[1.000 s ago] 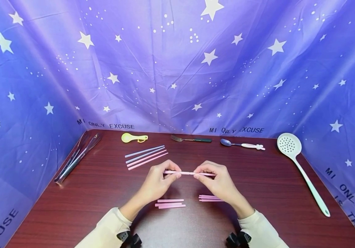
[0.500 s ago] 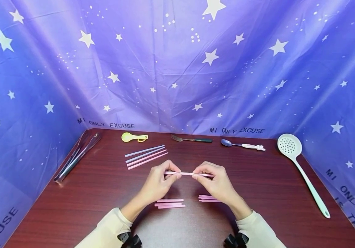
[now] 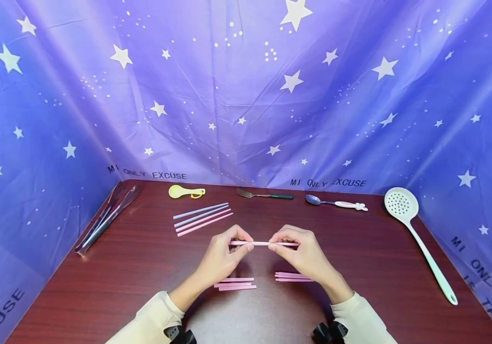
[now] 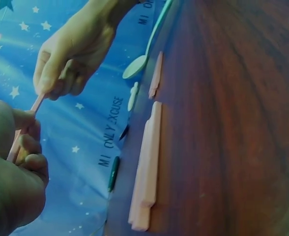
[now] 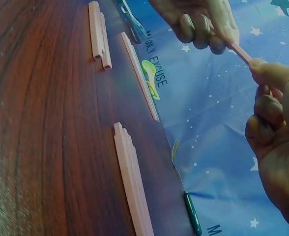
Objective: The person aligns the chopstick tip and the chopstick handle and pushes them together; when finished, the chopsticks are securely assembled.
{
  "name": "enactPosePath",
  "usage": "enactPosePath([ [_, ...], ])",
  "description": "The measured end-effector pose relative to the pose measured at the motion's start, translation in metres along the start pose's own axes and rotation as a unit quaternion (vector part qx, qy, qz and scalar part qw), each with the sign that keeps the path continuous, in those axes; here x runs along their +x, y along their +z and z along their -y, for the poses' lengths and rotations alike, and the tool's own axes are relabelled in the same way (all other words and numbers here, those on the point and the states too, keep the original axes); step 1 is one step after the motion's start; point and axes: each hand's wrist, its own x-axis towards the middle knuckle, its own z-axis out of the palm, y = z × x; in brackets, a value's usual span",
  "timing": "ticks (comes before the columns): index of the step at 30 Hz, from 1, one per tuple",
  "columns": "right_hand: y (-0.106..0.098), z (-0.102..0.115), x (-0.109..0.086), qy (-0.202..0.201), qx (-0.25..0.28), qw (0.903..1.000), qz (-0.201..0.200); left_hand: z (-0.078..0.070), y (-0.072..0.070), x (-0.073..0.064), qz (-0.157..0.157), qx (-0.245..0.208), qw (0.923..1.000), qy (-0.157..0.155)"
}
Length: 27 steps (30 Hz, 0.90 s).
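Between my two hands a slim pink chopstick [image 3: 261, 243] is held level above the table. My left hand [image 3: 222, 253] pinches its left part between thumb and forefinger, while my right hand [image 3: 299, 248] pinches the right part the same way. Only a short stretch shows between the fingertips, and it looks like one straight piece. Below the left hand lie several short pink chopstick pieces [image 3: 237, 287]. More short pink pieces [image 3: 291, 276] lie side by side under the right hand. In the left wrist view the chopstick [image 4: 37, 103] runs slanted from one hand to the other.
Two blue and two pink long chopsticks [image 3: 205, 222] lie left of centre. Along the back are a yellow measuring spoon [image 3: 179, 191], a fork [image 3: 267, 195] and a spoon [image 3: 336, 202]. A whisk [image 3: 108, 220] lies far left, a slotted skimmer [image 3: 401, 203] far right. Starry curtains [image 3: 246, 95] enclose the table.
A seam showed in the chopstick between the fingertips a second ago; now that stretch looks unbroken. Both hands keep their pinch and have hardly moved.
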Motion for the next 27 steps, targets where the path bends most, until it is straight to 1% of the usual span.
enactPosePath([
  [6,-0.007,-0.002,-0.001,0.033,-0.002,0.9994,0.012,0.002,-0.008,0.004,0.012,0.031,0.9992,0.022],
  [9,-0.01,-0.004,-0.001,0.038,0.001,0.9992,0.012,0.005,-0.014,0.004,0.016,0.04,0.9987,0.028],
  [14,-0.011,-0.006,-0.001,0.042,0.008,0.999,0.016,0.009,-0.026,-0.001,0.017,0.06,0.9977,0.027],
  [18,-0.012,-0.007,-0.001,0.036,0.011,0.9989,0.027,0.013,-0.036,-0.006,0.015,0.071,0.997,0.026],
  [20,-0.011,-0.007,-0.001,0.034,0.012,0.9988,0.032,0.015,-0.041,-0.009,0.011,0.081,0.9962,0.031],
  [22,-0.011,-0.008,-0.001,0.035,0.013,0.9988,0.032,0.017,-0.046,-0.012,0.004,0.098,0.9942,0.044],
  [27,-0.01,-0.012,-0.004,0.044,0.005,0.9988,0.02,0.025,-0.061,-0.021,-0.03,0.147,0.9857,0.077],
])
